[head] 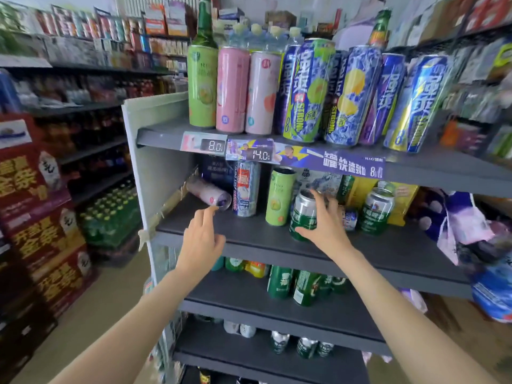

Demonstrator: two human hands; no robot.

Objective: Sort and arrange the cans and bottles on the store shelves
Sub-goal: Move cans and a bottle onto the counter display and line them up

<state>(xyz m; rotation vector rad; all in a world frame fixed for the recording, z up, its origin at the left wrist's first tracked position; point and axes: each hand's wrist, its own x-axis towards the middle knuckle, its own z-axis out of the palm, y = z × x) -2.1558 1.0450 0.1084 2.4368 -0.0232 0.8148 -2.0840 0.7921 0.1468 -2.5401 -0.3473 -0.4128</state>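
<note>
On the second shelf (pixel 249 236) a pale pink can (pixel 207 194) lies on its side at the left. My left hand (pixel 203 236) reaches toward it with fingers apart, the fingertip just at its lower end. My right hand (pixel 322 220) wraps around a green beer can (pixel 302 217) that stands slightly tilted near the shelf's front. A tall light-green can (pixel 279 196) and a blue-white can (pixel 246 188) stand upright between the two hands. Another green beer can (pixel 376 210) stands to the right.
The top shelf (pixel 166 134) carries a row of tall green, pink and blue cans, with a green bottle (pixel 205 26) behind. Lower shelves hold more green cans. A purple bag (pixel 457 217) hangs at the right. Red cartons (pixel 36 217) are stacked at the left.
</note>
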